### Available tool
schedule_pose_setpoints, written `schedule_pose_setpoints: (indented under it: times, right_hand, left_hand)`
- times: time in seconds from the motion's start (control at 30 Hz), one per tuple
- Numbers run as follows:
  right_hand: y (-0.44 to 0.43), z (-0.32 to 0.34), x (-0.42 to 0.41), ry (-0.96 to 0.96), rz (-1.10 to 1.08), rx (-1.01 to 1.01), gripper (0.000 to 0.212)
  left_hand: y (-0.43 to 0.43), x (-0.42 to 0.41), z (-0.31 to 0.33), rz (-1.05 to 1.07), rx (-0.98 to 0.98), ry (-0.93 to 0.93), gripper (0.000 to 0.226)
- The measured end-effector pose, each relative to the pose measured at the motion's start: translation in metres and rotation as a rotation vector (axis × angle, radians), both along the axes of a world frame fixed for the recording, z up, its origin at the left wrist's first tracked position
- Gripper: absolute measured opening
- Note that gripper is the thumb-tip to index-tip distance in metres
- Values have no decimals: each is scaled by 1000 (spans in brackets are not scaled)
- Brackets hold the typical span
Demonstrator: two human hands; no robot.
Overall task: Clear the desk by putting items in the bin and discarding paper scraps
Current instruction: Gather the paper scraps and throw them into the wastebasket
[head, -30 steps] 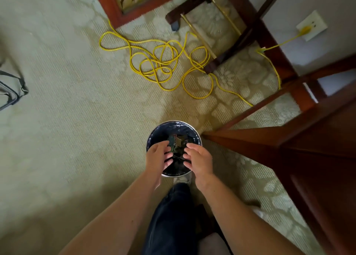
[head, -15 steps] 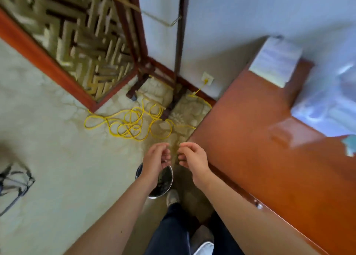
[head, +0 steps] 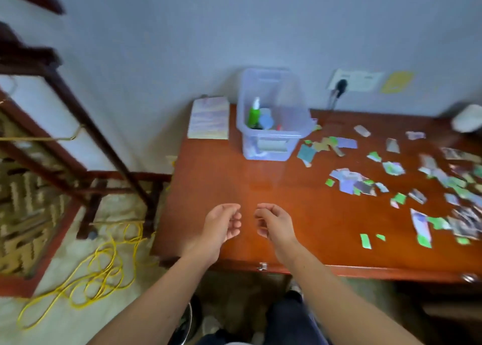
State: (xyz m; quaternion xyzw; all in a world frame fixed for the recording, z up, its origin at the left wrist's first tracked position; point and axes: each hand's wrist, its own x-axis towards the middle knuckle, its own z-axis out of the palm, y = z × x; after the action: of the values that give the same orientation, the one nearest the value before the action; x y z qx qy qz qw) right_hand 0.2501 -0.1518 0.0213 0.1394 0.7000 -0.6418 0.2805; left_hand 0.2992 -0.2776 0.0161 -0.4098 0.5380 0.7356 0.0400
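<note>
Loose half-curl in left fingers [head: 236,218] and right fingers [head: 260,214], tips facing across a small gap, nothing held in either. Left hand [head: 221,224] and right hand [head: 275,224] hovering palms inward over the bare front-left part of the glossy reddish-brown wooden desk [head: 234,183]; contact w/ top not apparent.

At 1–3 o'clock from hands, well apart: scattered torn paper scraps, green, white & lilac [head: 349,180], spread over desk's right half. At 12, near back edge: clear plastic storage bin [head: 250,146] w/ green bottle [head: 254,115] & other bits inside. At 11, just beside bin: pale rectangular notepad [head: 208,118]. On floor at 8: tangled yellow cord [head: 104,266]. At 6, by the feet: dark round can w/ metal rim [head: 189,321], mostly hidden, prob. for waste.

Judged step: scrap-clearing, empty-handed & ready for a pick-up; far from done given qty left. Next move prob.: reach toward 2 o'clock, gather nearest scraps, cup w/ both hands so thin pieces don't slip, then down to can at 6.
</note>
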Motion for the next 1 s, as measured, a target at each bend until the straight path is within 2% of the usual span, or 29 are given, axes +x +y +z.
schedule_pose_setpoints:
  times: [0.23,0.37,0.53,0.63,0.8,0.9,1.0]
  right_hand:
    - [108,-5,-40,3,-237,62,12]
    - [161,-12,-62,13,-334,130,11]
    - [224,-26,-81,26,-370,219,13]
    - [260,-39,-92,104,-294,417,13]
    - [303,-65,-107,202,53,783,26]
    - [318,-76,-116,233,228,882,27]
    - [322,-82,-122,253,331,912,25]
  left_hand:
    - [100,-68,6,-290,8,14,10]
    - [154,-99,2,-419,-42,4,7]
    - [210,-129,-12,-678,-165,38,12]
    - [239,-141,-29,-874,-335,82,16]
    - [271,-149,-53,-1071,-679,107,29]
    - [282,-152,-63,-1155,-913,104,40]
    - [287,-154,-71,-1155,-1013,73,46]
